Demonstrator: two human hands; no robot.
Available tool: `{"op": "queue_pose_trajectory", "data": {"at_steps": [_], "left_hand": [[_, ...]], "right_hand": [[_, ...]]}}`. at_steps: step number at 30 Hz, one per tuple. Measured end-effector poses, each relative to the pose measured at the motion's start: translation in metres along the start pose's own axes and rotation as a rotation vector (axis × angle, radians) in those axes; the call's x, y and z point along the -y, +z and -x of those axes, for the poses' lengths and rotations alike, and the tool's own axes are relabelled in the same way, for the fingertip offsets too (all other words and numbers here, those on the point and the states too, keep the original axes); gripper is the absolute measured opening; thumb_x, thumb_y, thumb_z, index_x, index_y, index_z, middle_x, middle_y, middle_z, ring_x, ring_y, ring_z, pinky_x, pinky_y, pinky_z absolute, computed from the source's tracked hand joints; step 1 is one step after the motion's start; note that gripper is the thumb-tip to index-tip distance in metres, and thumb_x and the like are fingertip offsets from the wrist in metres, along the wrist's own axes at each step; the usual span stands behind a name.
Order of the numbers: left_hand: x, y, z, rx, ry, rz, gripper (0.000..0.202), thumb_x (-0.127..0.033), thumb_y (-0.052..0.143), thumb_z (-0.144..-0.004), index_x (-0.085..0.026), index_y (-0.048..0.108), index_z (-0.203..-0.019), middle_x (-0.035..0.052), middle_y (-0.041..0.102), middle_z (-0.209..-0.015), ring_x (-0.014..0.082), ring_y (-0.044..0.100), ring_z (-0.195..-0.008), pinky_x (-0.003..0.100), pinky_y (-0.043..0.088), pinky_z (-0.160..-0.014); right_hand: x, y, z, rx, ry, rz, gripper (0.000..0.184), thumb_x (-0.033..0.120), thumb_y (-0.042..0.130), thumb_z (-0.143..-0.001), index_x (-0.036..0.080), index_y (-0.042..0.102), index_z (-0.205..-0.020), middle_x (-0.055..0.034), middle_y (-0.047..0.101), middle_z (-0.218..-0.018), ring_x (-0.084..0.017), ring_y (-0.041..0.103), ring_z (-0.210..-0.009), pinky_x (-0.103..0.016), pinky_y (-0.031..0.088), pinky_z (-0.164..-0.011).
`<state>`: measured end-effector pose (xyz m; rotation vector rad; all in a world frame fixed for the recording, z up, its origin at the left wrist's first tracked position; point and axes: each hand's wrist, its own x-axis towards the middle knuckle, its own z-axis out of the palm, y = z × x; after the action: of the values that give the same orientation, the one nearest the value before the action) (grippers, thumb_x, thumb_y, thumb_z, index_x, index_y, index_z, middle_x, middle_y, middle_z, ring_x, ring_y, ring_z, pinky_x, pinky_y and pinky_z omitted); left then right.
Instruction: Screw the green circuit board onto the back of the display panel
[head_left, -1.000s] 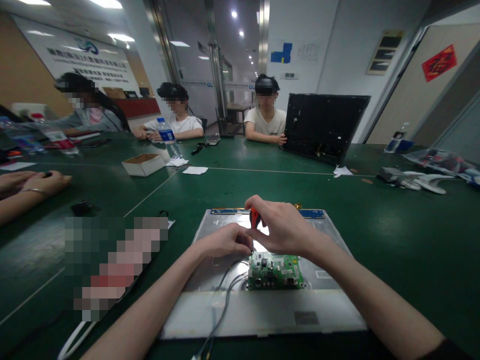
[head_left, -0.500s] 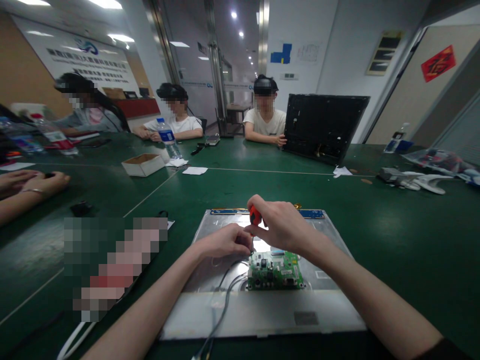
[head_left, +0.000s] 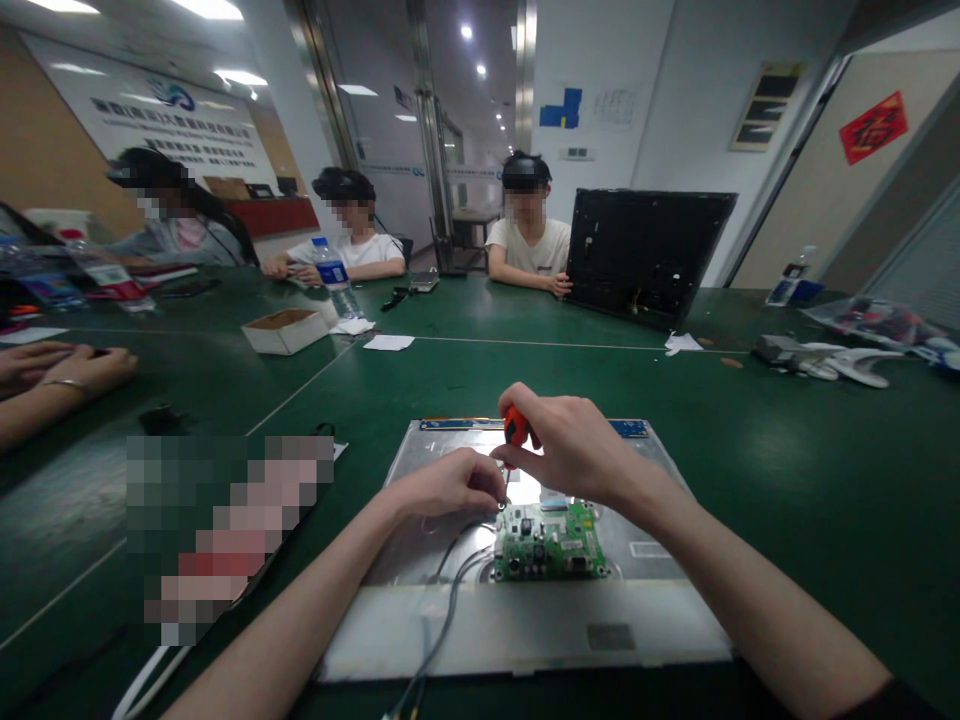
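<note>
My right hand (head_left: 574, 440) is closed round the red and black handle of a screwdriver (head_left: 516, 426). The screwdriver stands nearly upright, its tip at the upper left corner of a green circuit board (head_left: 551, 540). Beside that tip my left hand (head_left: 454, 485) has its fingers pinched together; what they hold, if anything, is hidden. The board lies on the metal back of a flat display panel (head_left: 525, 625), which rests on the table. Dark cables (head_left: 452, 610) run from the board's left side towards the front edge.
A green table (head_left: 795, 480) spreads all round. Across it, a person holds up a black monitor housing (head_left: 649, 255). An open box (head_left: 285, 332) and a water bottle (head_left: 336, 278) stand at the far left. White and grey parts (head_left: 825, 358) lie at the right, and another person's hands (head_left: 82, 372) are at the left.
My right hand and the screwdriver handle have shifted slightly, the handle leaning a little more to the right. My left hand stays in nearly the same place.
</note>
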<state>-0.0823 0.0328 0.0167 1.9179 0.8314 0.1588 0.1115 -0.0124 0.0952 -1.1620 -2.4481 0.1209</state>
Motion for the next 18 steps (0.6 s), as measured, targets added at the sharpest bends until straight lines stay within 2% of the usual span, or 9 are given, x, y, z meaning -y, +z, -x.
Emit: {"op": "queue_pose_trajectory", "data": {"at_steps": [18], "left_hand": [[0.0015,-0.0007,0.0008,-0.013,0.022,0.007,0.009,-0.020,0.064,-0.069,-0.015,0.062,-0.077,-0.0012,0.062,-0.072,0.0142,0.057,-0.069,0.025,0.042,-0.065]], "right_hand": [[-0.0015,0.0011,-0.0004,-0.035,-0.003,0.015,0.024,0.027,0.059,-0.083,0.020,0.045,-0.101,0.0011,0.063,-0.076,-0.012,0.051,-0.062,-0.024,0.029,-0.054]]}}
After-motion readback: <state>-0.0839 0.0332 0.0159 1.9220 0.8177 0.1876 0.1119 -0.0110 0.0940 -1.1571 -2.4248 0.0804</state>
